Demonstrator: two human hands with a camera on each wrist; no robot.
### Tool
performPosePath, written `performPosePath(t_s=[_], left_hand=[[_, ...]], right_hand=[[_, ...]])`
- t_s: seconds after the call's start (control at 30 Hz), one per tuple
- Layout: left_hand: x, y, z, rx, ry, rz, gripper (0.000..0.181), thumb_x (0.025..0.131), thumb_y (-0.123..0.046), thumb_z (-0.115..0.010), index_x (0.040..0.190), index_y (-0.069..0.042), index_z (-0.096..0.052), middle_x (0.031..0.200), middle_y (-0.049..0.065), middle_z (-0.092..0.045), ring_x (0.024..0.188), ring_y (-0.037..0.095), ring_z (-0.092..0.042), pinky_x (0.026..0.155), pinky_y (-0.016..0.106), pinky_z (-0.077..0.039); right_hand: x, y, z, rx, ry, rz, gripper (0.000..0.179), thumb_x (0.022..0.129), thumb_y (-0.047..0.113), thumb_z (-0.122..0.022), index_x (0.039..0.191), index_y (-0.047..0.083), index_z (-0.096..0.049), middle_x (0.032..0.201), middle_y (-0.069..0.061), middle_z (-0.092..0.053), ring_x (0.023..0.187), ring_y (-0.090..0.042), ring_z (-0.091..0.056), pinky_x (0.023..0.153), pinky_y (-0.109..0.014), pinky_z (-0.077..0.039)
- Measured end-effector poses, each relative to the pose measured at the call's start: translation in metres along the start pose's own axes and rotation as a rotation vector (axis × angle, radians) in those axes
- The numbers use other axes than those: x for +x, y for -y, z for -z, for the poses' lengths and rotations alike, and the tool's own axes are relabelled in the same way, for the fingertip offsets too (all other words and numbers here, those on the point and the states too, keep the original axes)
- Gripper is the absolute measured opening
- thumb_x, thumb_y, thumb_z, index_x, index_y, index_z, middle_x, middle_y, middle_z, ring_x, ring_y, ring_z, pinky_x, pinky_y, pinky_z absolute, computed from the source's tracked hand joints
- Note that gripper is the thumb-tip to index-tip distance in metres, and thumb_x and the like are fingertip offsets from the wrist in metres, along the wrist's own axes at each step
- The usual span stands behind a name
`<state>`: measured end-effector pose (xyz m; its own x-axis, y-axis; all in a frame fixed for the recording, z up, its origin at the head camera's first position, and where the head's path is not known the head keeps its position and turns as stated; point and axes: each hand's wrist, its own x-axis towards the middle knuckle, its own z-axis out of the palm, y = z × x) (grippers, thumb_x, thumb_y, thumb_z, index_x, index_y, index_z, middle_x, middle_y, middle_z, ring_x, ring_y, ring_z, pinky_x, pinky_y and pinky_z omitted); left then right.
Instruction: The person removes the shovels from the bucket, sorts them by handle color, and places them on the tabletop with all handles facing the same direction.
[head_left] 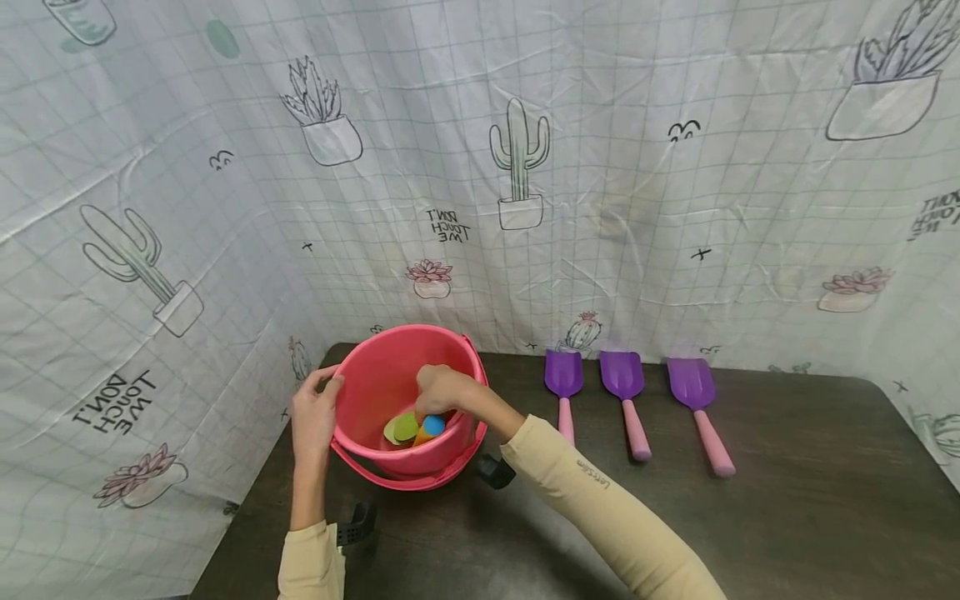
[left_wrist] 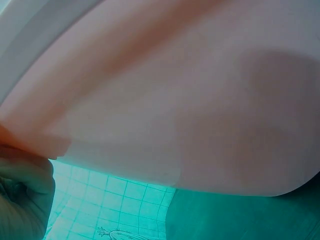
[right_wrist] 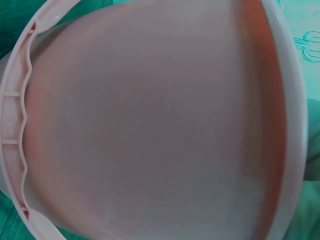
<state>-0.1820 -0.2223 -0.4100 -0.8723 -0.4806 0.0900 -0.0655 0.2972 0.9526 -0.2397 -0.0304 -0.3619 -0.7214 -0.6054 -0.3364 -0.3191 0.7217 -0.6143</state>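
Note:
A pink bucket stands at the left of the dark table, its mouth facing up toward me. My left hand grips the rim on the left side; the left wrist view shows that hand beside the bucket's outer wall. Over the right rim my right hand reaches down inside, its fingertips hidden. Just below it lie a yellow-green piece, a blue round-topped piece and an orange piece. In the right wrist view the bucket wall and its handle hide this hand.
Three toy shovels with purple blades and pink handles lie in a row right of the bucket: the left shovel, the middle shovel and the right shovel. A cactus-print curtain hangs behind the table.

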Motion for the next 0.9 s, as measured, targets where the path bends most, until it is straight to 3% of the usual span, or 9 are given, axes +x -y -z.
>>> performPosePath(t_s=[0.33, 0.57, 0.9], left_hand=[[-0.001, -0.002, -0.001, -0.004, 0.012, 0.001, 0.03, 0.096, -0.023, -0.053, 0.121, -0.008, -0.063, 0.097, 0.021, -0.067, 0.078, 0.034, -0.066, 0.062, 0.03, -0.054], [0.001, -0.002, 0.0, -0.006, 0.008, 0.0, 0.03, 0.096, -0.023, -0.053, 0.12, -0.007, -0.063, 0.099, 0.022, -0.066, 0.078, 0.03, -0.065, 0.063, 0.029, -0.054], [0.001, 0.0, 0.0, -0.011, 0.006, 0.013, 0.03, 0.097, -0.024, -0.051, 0.121, -0.008, -0.063, 0.102, 0.02, -0.067, 0.077, 0.023, -0.066, 0.062, 0.022, -0.052]], right_hand=[[-0.007, -0.005, 0.007, 0.219, -0.031, 0.05, 0.043, 0.08, 0.003, -0.068, 0.045, 0.01, -0.043, 0.045, 0.002, -0.034, 0.04, -0.011, -0.034, 0.043, -0.02, -0.035], [-0.011, -0.009, 0.012, 0.314, -0.081, 0.088, 0.023, 0.083, 0.006, -0.067, 0.061, -0.001, -0.064, 0.05, 0.0, -0.042, 0.046, -0.013, -0.039, 0.047, -0.02, -0.038], [-0.017, -0.012, 0.017, 0.386, -0.103, 0.124, 0.018, 0.087, 0.003, -0.059, 0.075, -0.003, -0.071, 0.052, 0.0, -0.043, 0.047, -0.011, -0.039, 0.048, -0.02, -0.037]])
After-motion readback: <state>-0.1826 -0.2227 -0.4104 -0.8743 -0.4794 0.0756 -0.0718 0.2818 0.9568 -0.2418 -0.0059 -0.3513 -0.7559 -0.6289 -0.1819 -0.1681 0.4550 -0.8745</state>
